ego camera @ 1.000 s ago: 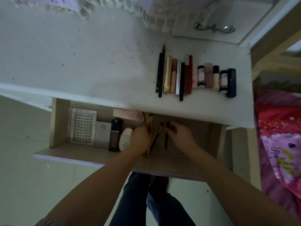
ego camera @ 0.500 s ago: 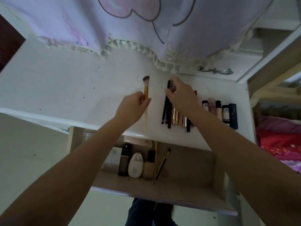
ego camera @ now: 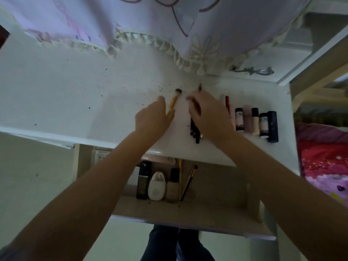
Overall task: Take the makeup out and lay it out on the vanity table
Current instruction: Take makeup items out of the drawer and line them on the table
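Observation:
My left hand [ego camera: 153, 119] holds a yellow-handled makeup brush [ego camera: 174, 99] low over the white vanity table [ego camera: 75, 95], bristles pointing away from me. My right hand [ego camera: 209, 112] grips a dark thin brush [ego camera: 199, 88] just left of the row of laid-out makeup. That row holds dark pencils [ego camera: 194, 131], a red stick [ego camera: 227, 102], small bottles [ego camera: 239, 119] and a dark blue tube [ego camera: 272, 127]. Below, the open drawer [ego camera: 188, 210] holds a dark bottle [ego camera: 143, 182], a white bottle [ego camera: 156, 185], a beige bottle [ego camera: 172, 186] and two gold-handled brushes [ego camera: 188, 182].
A frilled lilac cloth [ego camera: 169, 25] hangs over the back of the table. A metal handle [ego camera: 251, 70] shows on a white panel at the back right. A pink and red bedspread [ego camera: 323, 157] lies to the right. My legs show under the drawer.
Both hands lifted brushes out of the drawer and carried them up onto the table. Since half a second ago they have lowered the brushes nearer the tabletop beside the row.

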Motion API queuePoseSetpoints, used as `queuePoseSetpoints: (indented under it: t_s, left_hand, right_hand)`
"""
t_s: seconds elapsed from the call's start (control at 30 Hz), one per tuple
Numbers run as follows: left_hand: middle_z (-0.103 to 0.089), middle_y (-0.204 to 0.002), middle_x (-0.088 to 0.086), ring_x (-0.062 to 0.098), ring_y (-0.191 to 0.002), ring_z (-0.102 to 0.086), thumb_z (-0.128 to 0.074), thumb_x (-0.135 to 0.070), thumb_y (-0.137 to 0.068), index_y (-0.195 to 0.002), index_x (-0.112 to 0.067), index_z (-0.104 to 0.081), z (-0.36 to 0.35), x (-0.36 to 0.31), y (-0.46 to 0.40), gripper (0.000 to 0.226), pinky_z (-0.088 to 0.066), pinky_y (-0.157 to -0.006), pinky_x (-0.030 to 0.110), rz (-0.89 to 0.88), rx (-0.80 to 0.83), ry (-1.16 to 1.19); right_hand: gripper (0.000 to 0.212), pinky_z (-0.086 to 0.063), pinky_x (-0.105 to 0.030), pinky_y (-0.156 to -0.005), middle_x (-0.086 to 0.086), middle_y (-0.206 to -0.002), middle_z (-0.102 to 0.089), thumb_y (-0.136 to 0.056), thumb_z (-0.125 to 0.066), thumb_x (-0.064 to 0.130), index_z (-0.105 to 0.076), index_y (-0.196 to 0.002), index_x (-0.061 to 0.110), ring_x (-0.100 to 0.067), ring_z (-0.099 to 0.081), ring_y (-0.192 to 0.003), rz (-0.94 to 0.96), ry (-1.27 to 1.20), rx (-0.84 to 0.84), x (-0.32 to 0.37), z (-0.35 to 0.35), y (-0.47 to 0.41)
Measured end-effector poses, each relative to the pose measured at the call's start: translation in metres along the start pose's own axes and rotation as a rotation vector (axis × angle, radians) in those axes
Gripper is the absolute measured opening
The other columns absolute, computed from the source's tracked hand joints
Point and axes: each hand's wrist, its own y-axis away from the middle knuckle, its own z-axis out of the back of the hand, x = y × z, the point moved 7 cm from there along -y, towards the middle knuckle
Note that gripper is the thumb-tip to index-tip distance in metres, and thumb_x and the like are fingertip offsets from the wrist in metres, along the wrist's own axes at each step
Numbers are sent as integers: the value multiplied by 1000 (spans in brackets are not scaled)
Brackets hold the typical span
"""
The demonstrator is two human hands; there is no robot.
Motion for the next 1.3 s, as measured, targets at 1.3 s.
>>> queuePoseSetpoints:
  t_s: [1.3]
  left_hand:
    - [-65,-92,9,24,-85,-63,-50,-23,-93,-103,-11,-52,-195,16,143,15,-53,-75,37,80,357,338]
  right_hand:
    - [37,-41,-27,-63,-9,-98,-66,-100,-36,41,-57,-100,10,-25,-64,-84,-639,211,473,-89,-145,192]
